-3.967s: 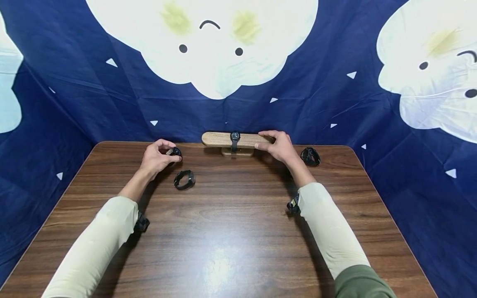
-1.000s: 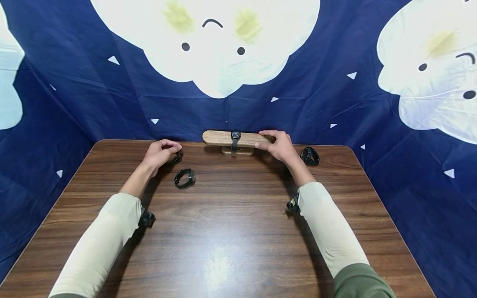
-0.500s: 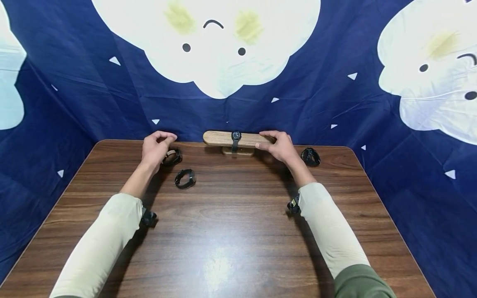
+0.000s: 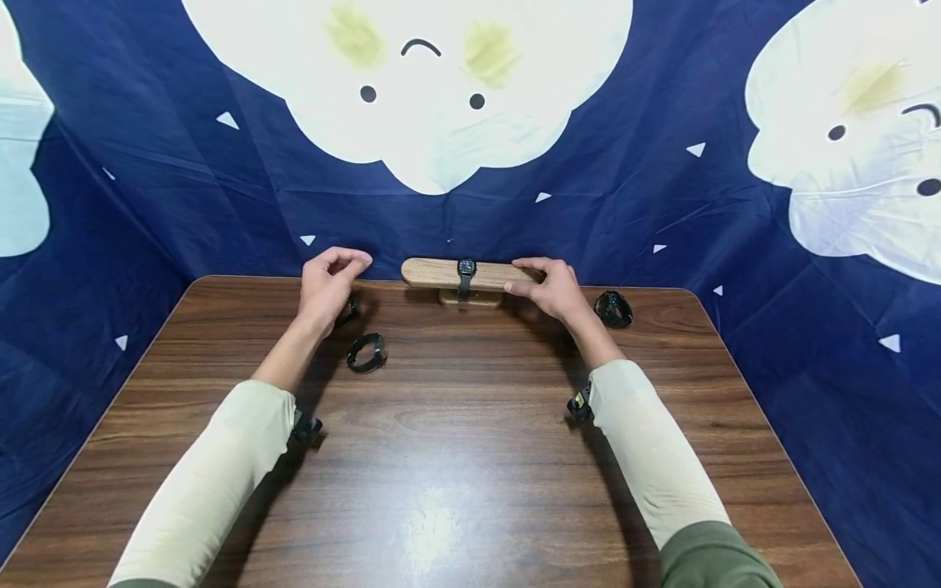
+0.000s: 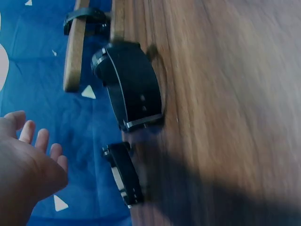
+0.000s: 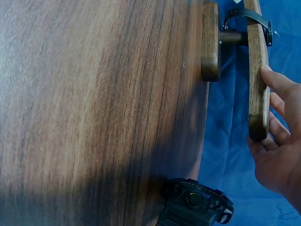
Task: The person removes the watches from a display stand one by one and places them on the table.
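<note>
Navy cloth backdrop, white cartoon clouds, white triangles, wood-grain table, pale glare

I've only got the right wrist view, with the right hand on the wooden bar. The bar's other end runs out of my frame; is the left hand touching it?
Observer: No. In the head view the left hand is to the left of the bar, with a visible gap between them.

Operator: Good. Besides the strapped watch on the bar and the bulky watch at the bottom of my picture, are there any others?

Observer: Yes, two more: a nearer watch and a farther watch, both on the table to the left of the bar.
</note>
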The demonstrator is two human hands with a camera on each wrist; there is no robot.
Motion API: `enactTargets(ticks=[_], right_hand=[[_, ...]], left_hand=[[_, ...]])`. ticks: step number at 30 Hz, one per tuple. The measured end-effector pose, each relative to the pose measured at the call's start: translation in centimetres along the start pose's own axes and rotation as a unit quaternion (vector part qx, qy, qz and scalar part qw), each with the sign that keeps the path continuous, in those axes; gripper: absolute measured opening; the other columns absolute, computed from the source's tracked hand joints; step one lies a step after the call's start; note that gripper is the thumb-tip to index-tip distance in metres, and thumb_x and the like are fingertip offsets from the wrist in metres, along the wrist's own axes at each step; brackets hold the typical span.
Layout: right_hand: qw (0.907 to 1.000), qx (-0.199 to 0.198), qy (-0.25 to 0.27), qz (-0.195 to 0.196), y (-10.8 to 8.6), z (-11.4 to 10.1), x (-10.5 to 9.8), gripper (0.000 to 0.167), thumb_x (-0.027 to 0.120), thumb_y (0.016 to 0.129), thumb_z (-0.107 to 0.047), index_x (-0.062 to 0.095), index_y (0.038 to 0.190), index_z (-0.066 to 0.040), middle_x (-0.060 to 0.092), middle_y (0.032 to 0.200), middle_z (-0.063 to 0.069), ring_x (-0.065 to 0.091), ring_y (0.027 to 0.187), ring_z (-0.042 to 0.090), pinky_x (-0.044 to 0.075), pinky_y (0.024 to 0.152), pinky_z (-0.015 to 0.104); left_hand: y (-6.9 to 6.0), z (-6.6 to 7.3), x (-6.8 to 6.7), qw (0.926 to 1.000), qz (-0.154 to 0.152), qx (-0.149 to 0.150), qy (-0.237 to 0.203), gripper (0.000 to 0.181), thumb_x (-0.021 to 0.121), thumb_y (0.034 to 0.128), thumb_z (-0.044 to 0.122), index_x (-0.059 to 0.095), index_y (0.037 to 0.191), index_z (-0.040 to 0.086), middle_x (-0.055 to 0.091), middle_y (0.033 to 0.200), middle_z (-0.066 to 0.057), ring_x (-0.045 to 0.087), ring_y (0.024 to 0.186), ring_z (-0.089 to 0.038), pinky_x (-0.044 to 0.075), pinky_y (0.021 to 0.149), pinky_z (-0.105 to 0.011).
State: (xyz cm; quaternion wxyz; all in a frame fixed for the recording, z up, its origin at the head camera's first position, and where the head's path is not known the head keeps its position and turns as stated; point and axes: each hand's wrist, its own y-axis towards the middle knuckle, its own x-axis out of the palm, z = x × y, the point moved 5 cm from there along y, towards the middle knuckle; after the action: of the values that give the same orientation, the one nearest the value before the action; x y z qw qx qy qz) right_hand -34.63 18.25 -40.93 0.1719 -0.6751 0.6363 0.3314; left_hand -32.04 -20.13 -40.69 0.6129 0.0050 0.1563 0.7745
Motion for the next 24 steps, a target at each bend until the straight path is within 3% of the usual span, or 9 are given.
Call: enactTargets(ticks=[10, 20, 24], right_hand=[[0.9999, 0.008, -0.01, -0.003, -0.1, 0.1, 0.0, 0.05, 0.087, 0.082, -0.041, 0.074, 0.127, -0.025, 0.068, 0.136, 0.002, 0.057, 0.132, 0.022, 0.046, 0.109, 0.04], [0.9999, 0.011, -0.009, -0.004, -0.1, -0.1, -0.1, 0.049, 0.087, 0.082, -0.04, 0.074, 0.126, -0.025, 0.068, 0.136, 0.003, 0.057, 0.132, 0.023, 0.045, 0.11, 0.041], [0.9998, 0.013, -0.011, -0.003, -0.2, 0.0, 0.0, 0.049, 0.087, 0.082, -0.041, 0.074, 0.126, -0.025, 0.067, 0.137, 0.003, 0.056, 0.133, 0.023, 0.045, 0.111, 0.041]], left_hand=[[-0.2, 1.0, 2.4, 0.9985, -0.02, 0.014, -0.049, 0.028, 0.079, 0.0928, 0.023, 0.076, 0.112, 0.003, 0.075, 0.101, 0.007, 0.067, 0.095, -0.004, 0.051, 0.085, -0.016], [-1.7, 3.9, 3.8, 0.9978, -0.05, 0.002, -0.045, 0.028, 0.074, 0.0954, 0.015, 0.073, 0.119, 0.0, 0.073, 0.118, -0.012, 0.065, 0.096, -0.003, 0.049, 0.081, -0.018], [-1.6, 3.4, 4.6, 0.9966, -0.058, -0.002, -0.059, 0.029, 0.075, 0.0949, 0.017, 0.074, 0.12, 0.004, 0.074, 0.117, -0.01, 0.065, 0.098, -0.005, 0.049, 0.082, -0.019]])
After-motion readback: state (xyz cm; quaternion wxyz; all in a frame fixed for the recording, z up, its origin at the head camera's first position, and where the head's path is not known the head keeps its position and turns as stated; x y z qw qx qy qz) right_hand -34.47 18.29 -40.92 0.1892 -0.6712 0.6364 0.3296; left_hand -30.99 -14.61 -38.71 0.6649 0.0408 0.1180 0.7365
